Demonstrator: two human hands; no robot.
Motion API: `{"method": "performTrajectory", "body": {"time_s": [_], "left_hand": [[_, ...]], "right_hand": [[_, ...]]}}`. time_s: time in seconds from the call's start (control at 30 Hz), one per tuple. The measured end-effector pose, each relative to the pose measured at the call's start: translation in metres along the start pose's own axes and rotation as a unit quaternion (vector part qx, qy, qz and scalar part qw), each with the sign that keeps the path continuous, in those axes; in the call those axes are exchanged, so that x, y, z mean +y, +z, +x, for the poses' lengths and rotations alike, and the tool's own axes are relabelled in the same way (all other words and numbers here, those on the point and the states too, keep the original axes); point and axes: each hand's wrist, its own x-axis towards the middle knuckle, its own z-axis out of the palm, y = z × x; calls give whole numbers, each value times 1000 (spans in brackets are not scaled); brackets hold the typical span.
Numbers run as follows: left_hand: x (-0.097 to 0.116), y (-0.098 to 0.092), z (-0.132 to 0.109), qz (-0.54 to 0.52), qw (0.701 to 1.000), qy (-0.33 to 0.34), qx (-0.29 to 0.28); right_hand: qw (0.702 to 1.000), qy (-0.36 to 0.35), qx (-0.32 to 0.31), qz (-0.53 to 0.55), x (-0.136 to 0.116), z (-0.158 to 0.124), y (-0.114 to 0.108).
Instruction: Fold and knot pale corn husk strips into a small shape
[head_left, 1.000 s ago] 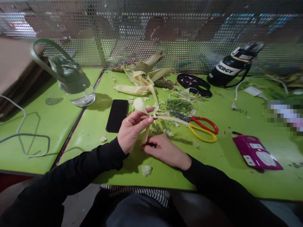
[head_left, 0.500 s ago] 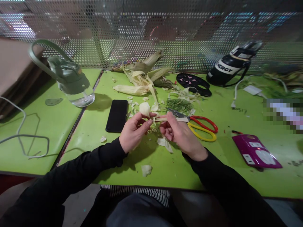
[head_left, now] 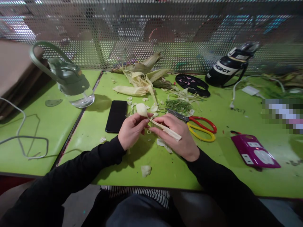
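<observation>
My left hand [head_left: 131, 130] pinches the base of a pale, rounded bud made of what looks like corn husk [head_left: 141, 109], its bulge pointing up and away. A narrow husk strip [head_left: 167, 130] runs from that base and lies across my right hand [head_left: 178, 135], whose thumb and fingers are closed on it near the bud. The exact fingertip contact is partly hidden. Beyond my right hand lie scissors [head_left: 201, 126] with one red and one yellow handle. Cream husk pieces [head_left: 154, 108] and a heap of thin green strips [head_left: 178, 105] lie behind my hands.
A black phone [head_left: 116, 116] lies left of my hands. Dried corn husks [head_left: 139, 80] and a black palette-shaped piece [head_left: 192, 84] are further back. Bottles stand at left [head_left: 75, 83] and right [head_left: 224, 67]. A purple device [head_left: 255, 151] and a white cable [head_left: 234, 94] are at right.
My right hand has turned and come closer to my left. The husk strip, which pointed right, now slants toward me across the right hand. The bud has shifted slightly left.
</observation>
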Motion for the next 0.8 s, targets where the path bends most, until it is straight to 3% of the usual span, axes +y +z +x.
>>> {"method": "performTrajectory", "body": {"time_s": [0.27,0.33,0.47,0.6,0.8], "left_hand": [[-3,-1,0,-98,995,-10,-24],[-4,-2,0,-104,994,5,-33],[-4,-4,1,-91,994,32,-55],[-2,-4,0,-87,991,31,-93],[3,-2,-5,-69,989,-7,-132]], "right_hand": [[993,92,-33,67,-1,0,5],[983,145,-33,113,-2,0,4],[917,292,-57,267,-2,0,2],[824,353,-59,438,-2,1,4],[791,367,49,486,-2,4,6]]}}
